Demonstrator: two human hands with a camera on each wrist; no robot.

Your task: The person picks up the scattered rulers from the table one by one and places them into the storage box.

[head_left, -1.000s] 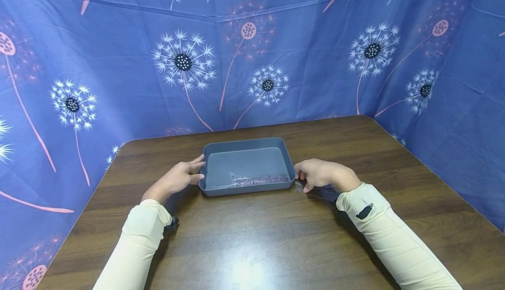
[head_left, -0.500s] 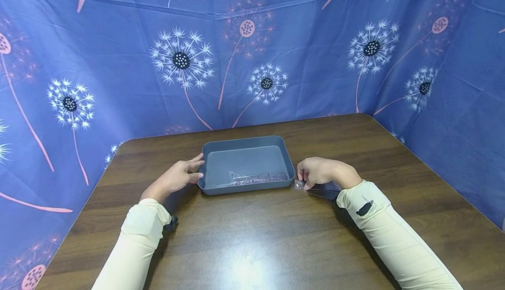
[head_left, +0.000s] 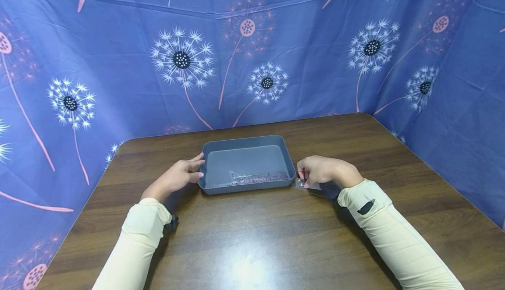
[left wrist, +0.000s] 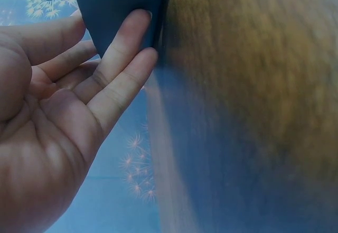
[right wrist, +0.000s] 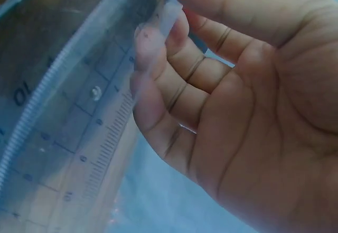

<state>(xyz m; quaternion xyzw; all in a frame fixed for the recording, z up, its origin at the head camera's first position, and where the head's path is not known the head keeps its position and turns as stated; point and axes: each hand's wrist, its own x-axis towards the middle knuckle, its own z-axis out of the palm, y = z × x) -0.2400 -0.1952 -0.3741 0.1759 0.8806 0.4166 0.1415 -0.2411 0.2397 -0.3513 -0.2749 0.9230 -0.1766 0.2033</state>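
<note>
My left hand [head_left: 173, 179] rests against the left end of a shallow blue-grey tray [head_left: 240, 143], its fingers fairly straight. Close up in the left wrist view, the fingertips touch the tray's outer wall [left wrist: 108, 3]. At the tray's front right corner, my right hand [head_left: 321, 170] pinches a clear plastic ruler [right wrist: 68, 117] with dark scale marks and numbers. Only a small end of this ruler shows past the fingertips in the head view; the rest lies under the hand and wrist. Inside the tray, a clear strip with dark markings [head_left: 260, 178] lies along the front wall.
The tray stands on a brown wooden table [head_left: 221, 233] with a bright light reflection near its front. Behind and to the sides hangs a blue cloth [head_left: 315, 53] printed with dandelions.
The ruler end under my right hand has shifted and tilted slightly, its glare changing. My left hand and the tray keep their places; the view has moved a little.
</note>
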